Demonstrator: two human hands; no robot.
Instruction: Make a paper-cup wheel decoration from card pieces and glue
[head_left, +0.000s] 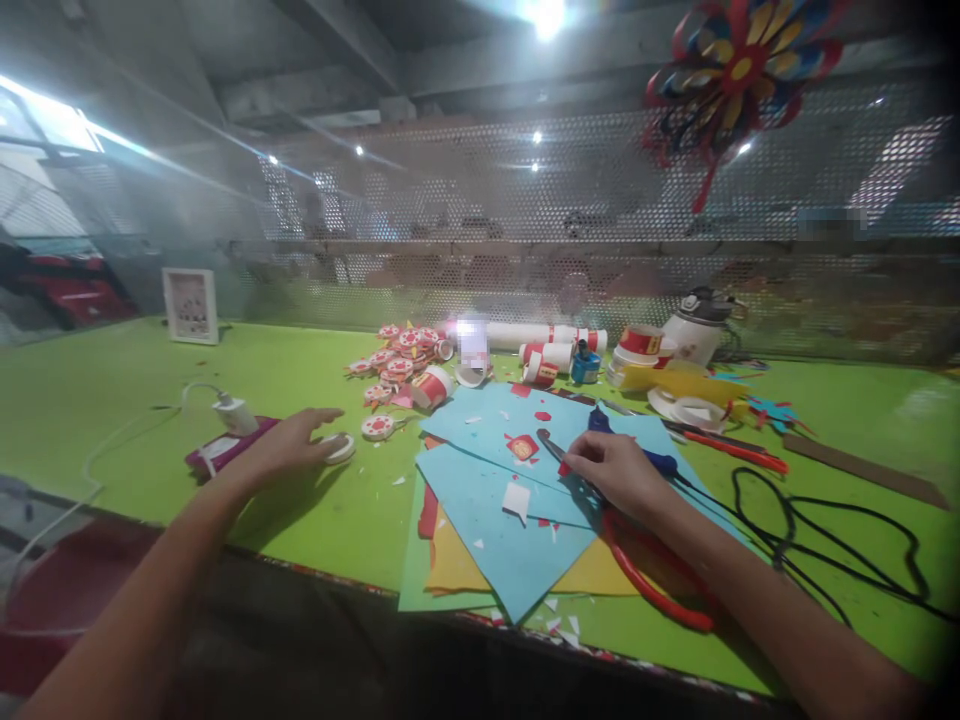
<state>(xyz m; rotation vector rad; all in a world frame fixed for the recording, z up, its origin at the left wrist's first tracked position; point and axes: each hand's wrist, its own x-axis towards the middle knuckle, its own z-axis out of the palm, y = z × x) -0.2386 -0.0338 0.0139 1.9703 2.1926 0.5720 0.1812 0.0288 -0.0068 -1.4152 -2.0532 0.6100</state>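
My left hand reaches over the table with its fingers stretched out. Just below its fingers lies a small white disc; whether they touch, I cannot tell. My right hand is closed in a pinch, with a small red piece showing at its fingertips. Under and beside this hand lie red-handled scissors, their blades pointing up and left. A blue glue gun is partly hidden behind the right hand. Light blue paper sheets carry a red cut-out and a white scrap.
Behind the sheets are a heap of red-and-white disc shapes, paper cups and a blue bottle. A black cable loops at right. A purple box with a white charger sits at left.
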